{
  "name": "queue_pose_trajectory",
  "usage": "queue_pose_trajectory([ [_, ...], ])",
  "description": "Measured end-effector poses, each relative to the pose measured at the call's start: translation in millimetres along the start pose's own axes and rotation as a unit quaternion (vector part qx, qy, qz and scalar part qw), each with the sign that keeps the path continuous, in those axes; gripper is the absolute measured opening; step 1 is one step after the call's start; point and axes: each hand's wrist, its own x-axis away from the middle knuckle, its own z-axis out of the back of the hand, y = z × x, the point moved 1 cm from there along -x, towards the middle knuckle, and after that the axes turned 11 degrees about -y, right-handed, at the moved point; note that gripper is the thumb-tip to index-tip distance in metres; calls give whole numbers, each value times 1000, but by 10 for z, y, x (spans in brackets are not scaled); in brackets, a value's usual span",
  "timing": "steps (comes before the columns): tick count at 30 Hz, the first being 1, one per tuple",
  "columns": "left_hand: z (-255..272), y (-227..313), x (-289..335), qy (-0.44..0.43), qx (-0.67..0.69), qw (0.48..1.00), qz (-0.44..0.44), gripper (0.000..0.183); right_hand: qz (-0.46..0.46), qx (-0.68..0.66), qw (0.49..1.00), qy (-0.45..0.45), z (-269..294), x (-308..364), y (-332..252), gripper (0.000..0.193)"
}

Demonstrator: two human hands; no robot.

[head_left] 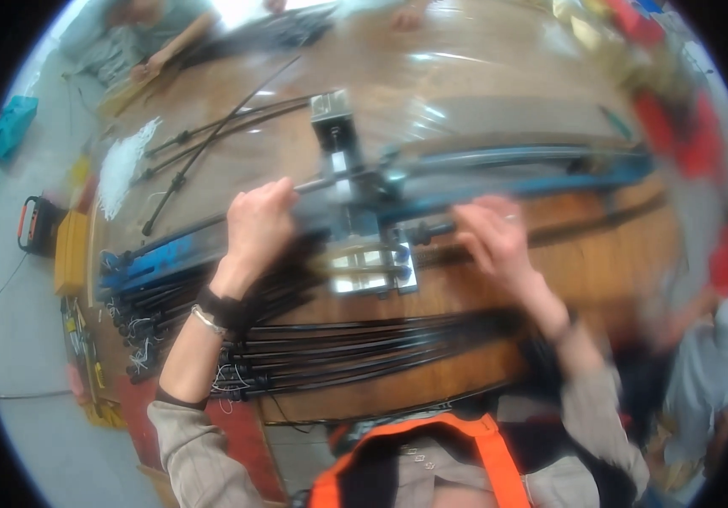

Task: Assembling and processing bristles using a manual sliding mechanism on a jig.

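My left hand (pixel 260 224) is closed in a fist around a thin black rod (pixel 199 227), which slants from the lower left up toward a metal bench fixture (pixel 354 216) in the middle of the table. My right hand (pixel 495 233), blurred by motion, has its fingers curled on a short black cylindrical piece (pixel 431 230) just right of the fixture. Below the fixture's block is a shiny silver base plate (pixel 359 278). A long blue bar (pixel 508 190) stretches away to the right behind my right hand.
Bundled black rods (pixel 364 339) with white ties lie along the near table edge. Farther left are loose rods (pixel 211 131) and a white heap of strips (pixel 127 165). A yellow box (pixel 71 254) stands beside the table. Other people sit across and at the right.
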Motion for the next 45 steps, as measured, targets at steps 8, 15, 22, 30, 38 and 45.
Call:
queue_pose_trajectory([
  [8,-77,14,54,53,-35,998,-29,9,-29,-195,980,-37,-262,-56,2,25],
  [15,14,-206,-137,110,-116,978,-136,5,-5,-46,992,-115,-200,199,-88,24],
  [22,216,-563,296,206,-262,931,-151,6,68,63,983,-155,-473,365,-124,35],
  [30,-501,-6,934,-96,-248,964,-8,13,72,67,982,-160,-489,215,-363,34],
  [38,-390,-166,1109,-89,-143,982,-88,18,30,57,980,-189,-371,227,-558,22],
  [45,-44,349,1213,-163,-1,978,-131,34,-46,-182,967,-171,-516,227,-573,14],
])
